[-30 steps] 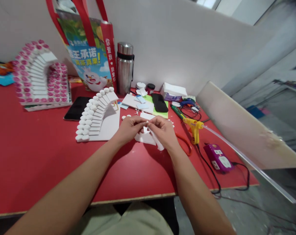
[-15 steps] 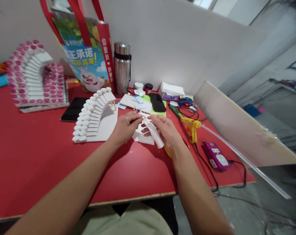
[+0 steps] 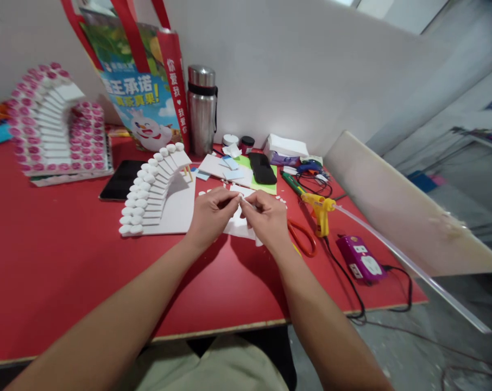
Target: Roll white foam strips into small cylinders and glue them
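My left hand is closed, thumb and fingertips pinching a small white piece that looks like twisted paper or tissue. My right hand meets it from the other side, fingertips also closed on the white piece. Part of a longer white strip shows below the right palm. Under both hands lies a white sheet. Left of my left hand stands a small white model staircase on a flat base, its outer edge lined with white rounded pieces.
Red-handled scissors lie beside my right wrist. Farther right are a yellow glue gun with a long glue stick and a purple power strip. Behind stand a steel flask, a bag and a pink-dotted staircase model; a tablet lies left.
My right hand has turned inward and its fingers have closed near the left fingertips. The white strip, hanging long before, is now mostly hidden by that hand. The scissors' red handle has come into view.
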Demonstrator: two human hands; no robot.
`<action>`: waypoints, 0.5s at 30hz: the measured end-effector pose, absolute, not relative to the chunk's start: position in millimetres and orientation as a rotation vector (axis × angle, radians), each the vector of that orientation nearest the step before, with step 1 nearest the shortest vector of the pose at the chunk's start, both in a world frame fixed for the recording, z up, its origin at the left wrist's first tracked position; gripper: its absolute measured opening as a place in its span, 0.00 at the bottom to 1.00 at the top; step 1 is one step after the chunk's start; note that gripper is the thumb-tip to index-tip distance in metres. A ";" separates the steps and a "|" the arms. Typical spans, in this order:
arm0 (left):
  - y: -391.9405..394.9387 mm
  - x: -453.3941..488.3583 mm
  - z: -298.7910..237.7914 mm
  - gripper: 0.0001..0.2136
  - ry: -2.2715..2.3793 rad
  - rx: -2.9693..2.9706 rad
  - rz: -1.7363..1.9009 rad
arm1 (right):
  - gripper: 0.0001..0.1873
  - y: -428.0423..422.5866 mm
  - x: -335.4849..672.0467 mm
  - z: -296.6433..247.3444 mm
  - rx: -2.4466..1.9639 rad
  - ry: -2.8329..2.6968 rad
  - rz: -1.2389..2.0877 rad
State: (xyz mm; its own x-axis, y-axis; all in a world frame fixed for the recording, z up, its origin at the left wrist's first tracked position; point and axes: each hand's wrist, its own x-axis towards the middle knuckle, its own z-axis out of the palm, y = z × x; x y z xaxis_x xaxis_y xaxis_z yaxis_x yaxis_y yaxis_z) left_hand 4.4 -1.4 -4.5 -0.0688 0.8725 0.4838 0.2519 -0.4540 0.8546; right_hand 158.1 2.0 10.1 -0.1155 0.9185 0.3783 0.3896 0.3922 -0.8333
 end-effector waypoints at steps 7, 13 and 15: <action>-2.3 2.1 -7.2 0.10 1.211 2.096 1.663 | 0.14 -3.0 156.1 16.0 -1.100 -1.672 0.827; -0.7 0.1 -10.7 0.14 1.155 2.403 1.669 | 0.14 -2.8 157.6 16.2 -1.061 -1.531 0.964; -1.4 1.0 -10.1 0.15 1.102 2.405 1.707 | 0.13 -2.3 158.0 15.9 -1.029 -1.482 1.006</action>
State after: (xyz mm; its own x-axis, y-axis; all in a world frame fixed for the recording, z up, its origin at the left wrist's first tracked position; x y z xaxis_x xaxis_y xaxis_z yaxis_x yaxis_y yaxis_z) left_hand 1.0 -1.4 -10.1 0.1669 0.5312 0.8306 0.5386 -0.7548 0.3745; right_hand 158.0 -2.3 15.9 -0.1085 0.9557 0.2737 0.0986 0.2843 -0.9537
